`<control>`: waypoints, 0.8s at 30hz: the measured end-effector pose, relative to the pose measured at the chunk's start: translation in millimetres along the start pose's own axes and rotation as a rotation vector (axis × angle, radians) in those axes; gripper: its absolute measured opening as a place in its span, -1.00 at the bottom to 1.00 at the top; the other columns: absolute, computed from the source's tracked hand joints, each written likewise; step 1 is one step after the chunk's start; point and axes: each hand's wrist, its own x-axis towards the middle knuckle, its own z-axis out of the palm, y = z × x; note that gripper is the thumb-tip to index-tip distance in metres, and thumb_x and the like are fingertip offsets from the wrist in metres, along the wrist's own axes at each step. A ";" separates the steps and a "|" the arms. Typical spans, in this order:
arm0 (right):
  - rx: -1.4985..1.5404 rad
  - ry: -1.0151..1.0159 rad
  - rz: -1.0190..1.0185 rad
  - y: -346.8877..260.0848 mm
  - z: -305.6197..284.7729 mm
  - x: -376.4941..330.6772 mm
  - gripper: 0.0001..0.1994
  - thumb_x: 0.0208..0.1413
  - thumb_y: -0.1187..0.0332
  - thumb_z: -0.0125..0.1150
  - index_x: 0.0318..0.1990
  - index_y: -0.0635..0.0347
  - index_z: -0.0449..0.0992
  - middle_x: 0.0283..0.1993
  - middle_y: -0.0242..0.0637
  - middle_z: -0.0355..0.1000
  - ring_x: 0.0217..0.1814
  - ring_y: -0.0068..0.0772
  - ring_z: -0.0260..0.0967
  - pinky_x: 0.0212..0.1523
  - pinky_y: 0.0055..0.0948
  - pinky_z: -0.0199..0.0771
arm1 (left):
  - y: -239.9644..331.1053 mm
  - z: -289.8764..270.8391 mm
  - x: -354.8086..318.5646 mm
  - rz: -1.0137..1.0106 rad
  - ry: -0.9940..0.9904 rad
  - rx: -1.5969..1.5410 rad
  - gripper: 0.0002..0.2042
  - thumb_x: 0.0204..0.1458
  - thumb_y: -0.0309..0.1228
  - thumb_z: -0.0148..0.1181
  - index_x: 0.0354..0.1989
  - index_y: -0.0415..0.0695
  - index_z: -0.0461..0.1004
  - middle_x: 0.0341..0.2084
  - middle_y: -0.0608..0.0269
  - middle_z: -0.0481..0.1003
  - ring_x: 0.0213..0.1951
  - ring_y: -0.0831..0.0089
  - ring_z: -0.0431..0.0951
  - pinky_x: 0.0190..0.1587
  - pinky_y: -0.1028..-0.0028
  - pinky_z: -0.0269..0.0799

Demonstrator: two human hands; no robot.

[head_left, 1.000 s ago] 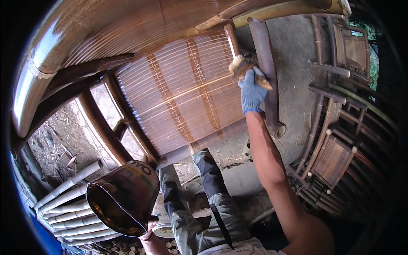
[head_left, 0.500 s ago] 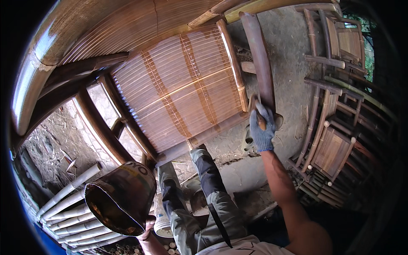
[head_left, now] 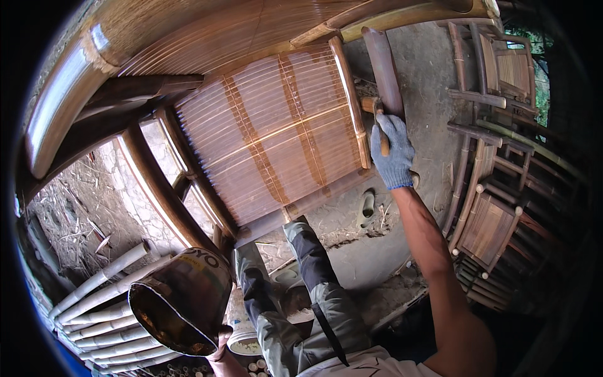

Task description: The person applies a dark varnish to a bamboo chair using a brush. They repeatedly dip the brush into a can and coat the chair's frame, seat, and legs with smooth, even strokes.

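My right hand (head_left: 394,151) wears a grey-blue knitted glove and grips a brush (head_left: 384,146) by its handle. The brush's head lies by a short bamboo crosspiece (head_left: 369,104), beside a broad dark bamboo rail (head_left: 383,66); exact contact is hard to make out. At lower left, my bare left hand (head_left: 221,343) is closed on the side of a tilted, dented can (head_left: 200,283), its fingers partly hidden. Dark, glossy liquid shows inside the can's opening. Left of the brush stretches a slatted bamboo seat (head_left: 270,132), with two darker bands across its slats.
Bamboo poles (head_left: 119,327) are stacked at lower left, and a white bucket (head_left: 244,339) stands by my legs. Several bamboo chairs (head_left: 487,229) line the right side. A slipper (head_left: 366,208) lies on the floor. Thick bamboo (head_left: 69,132) frames the upper left.
My right hand with the brush has moved up along the rail, from its lower end toward the crosspiece. The slipper is now uncovered. My left hand keeps holding the can.
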 end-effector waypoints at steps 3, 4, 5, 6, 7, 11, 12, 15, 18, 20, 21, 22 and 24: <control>0.225 0.022 -0.098 -12.0 24.5 48.7 -0.73 0.18 0.40 0.24 0.03 0.14 0.56 0.05 -0.10 0.50 0.05 -0.05 0.50 0.06 -0.26 0.54 | -12.9 -12.1 -21.3 -0.070 0.003 -0.036 -0.18 -0.17 0.01 0.53 0.18 -0.28 0.36 -0.10 0.28 0.48 -0.21 0.41 0.42 -0.08 0.36 0.39; 0.253 0.010 -0.108 -0.7 30.3 70.2 -0.72 0.17 0.41 0.24 0.05 0.15 0.56 0.06 -0.09 0.51 0.07 -0.07 0.50 0.09 -0.29 0.52 | -13.0 -8.6 -8.6 -0.052 -0.035 -0.034 -0.18 -0.17 0.01 0.53 0.18 -0.28 0.36 -0.10 0.28 0.48 -0.21 0.41 0.42 -0.08 0.37 0.39; 0.306 0.028 -0.096 8.8 47.4 91.3 -0.71 0.16 0.42 0.24 0.04 0.16 0.57 0.05 -0.10 0.53 0.08 -0.11 0.50 0.12 -0.33 0.50 | -9.6 -3.7 -4.1 -0.031 -0.046 -0.026 -0.19 -0.17 0.00 0.53 0.18 -0.28 0.36 -0.11 0.28 0.48 -0.21 0.41 0.41 -0.08 0.37 0.39; 0.330 0.021 -0.049 11.0 61.2 110.4 -0.72 0.17 0.40 0.21 0.04 0.16 0.57 0.06 -0.11 0.53 0.07 -0.12 0.51 0.13 -0.33 0.50 | -7.0 0.5 -1.6 -0.013 -0.052 -0.018 -0.19 -0.18 0.00 0.53 0.17 -0.28 0.37 -0.11 0.28 0.47 -0.21 0.41 0.41 -0.09 0.37 0.39; 0.218 -0.011 -0.051 13.5 75.4 123.3 -0.73 0.20 0.37 0.16 0.04 0.13 0.57 0.08 -0.12 0.52 0.08 -0.13 0.51 0.14 -0.32 0.50 | -4.0 4.4 -0.3 0.000 -0.055 -0.010 -0.19 -0.18 0.00 0.53 0.17 -0.27 0.37 -0.11 0.29 0.47 -0.22 0.41 0.41 -0.09 0.37 0.39; 0.225 -0.090 -0.038 7.7 75.0 74.6 -0.69 0.17 0.41 0.24 0.08 0.17 0.56 0.09 -0.11 0.53 0.16 -0.17 0.48 0.20 -0.35 0.47 | 3.4 10.3 -9.3 -0.001 -0.036 0.013 -0.20 -0.18 -0.01 0.54 0.16 -0.27 0.38 -0.13 0.29 0.47 -0.23 0.42 0.41 -0.10 0.38 0.39; 0.239 -0.124 -0.055 9.7 59.9 46.2 -0.68 0.17 0.43 0.23 0.10 0.16 0.56 0.10 -0.11 0.52 0.18 -0.17 0.48 0.21 -0.34 0.46 | 4.8 12.0 -11.5 -0.002 -0.033 0.014 -0.21 -0.18 -0.02 0.54 0.16 -0.27 0.38 -0.13 0.30 0.47 -0.23 0.42 0.41 -0.10 0.38 0.39; 0.305 -0.240 -0.053 18.0 16.2 -45.3 -0.63 0.15 0.48 0.24 0.13 0.05 0.56 0.11 -0.09 0.51 0.17 -0.12 0.49 0.18 -0.31 0.49 | 6.6 18.0 -5.7 0.008 -0.041 0.003 -0.22 -0.19 -0.02 0.54 0.15 -0.27 0.38 -0.14 0.30 0.47 -0.24 0.43 0.41 -0.11 0.39 0.39; 0.099 -0.345 -0.087 18.9 -3.9 -120.3 -0.56 0.08 0.46 0.26 0.16 -0.09 0.51 0.17 -0.19 0.47 0.09 -0.14 0.51 0.09 -0.28 0.53 | 10.5 18.5 -3.1 0.026 -0.050 0.011 -0.22 -0.19 -0.03 0.55 0.14 -0.26 0.39 -0.15 0.31 0.47 -0.25 0.43 0.40 -0.12 0.39 0.39; 0.130 -0.375 0.140 6.3 -12.5 -148.7 -0.59 0.10 0.47 0.25 0.13 -0.09 0.53 0.09 -0.22 0.50 0.05 -0.17 0.51 0.07 -0.28 0.54 | 13.2 16.3 -1.9 0.037 -0.052 0.018 -0.23 -0.19 -0.04 0.55 0.13 -0.26 0.39 -0.16 0.31 0.47 -0.25 0.44 0.40 -0.12 0.39 0.39; 0.194 -0.360 0.237 3.5 -14.3 -153.2 -0.61 0.11 0.47 0.25 0.11 -0.09 0.54 0.06 -0.22 0.51 0.03 -0.18 0.52 0.06 -0.28 0.55 | 15.2 15.0 -2.3 0.043 -0.050 0.023 -0.23 -0.20 -0.04 0.55 0.13 -0.26 0.40 -0.16 0.32 0.47 -0.25 0.44 0.40 -0.13 0.40 0.39; 0.159 -0.273 0.309 4.9 -14.6 -153.3 -0.63 0.10 0.45 0.27 0.09 -0.05 0.54 0.03 -0.22 0.51 0.02 -0.18 0.52 0.04 -0.29 0.56 | 17.1 13.0 -2.1 0.050 -0.048 0.022 -0.24 -0.20 -0.04 0.56 0.13 -0.26 0.40 -0.17 0.32 0.47 -0.26 0.44 0.40 -0.13 0.40 0.39; 0.072 -0.081 0.242 -1.0 -20.0 -131.6 -0.68 0.09 0.40 0.33 0.03 0.04 0.56 -0.02 -0.20 0.52 -0.03 -0.16 0.53 -0.02 -0.34 0.56 | 20.9 10.3 -2.7 0.063 -0.047 0.025 -0.24 -0.20 -0.05 0.56 0.12 -0.26 0.40 -0.17 0.32 0.47 -0.26 0.44 0.40 -0.13 0.40 0.39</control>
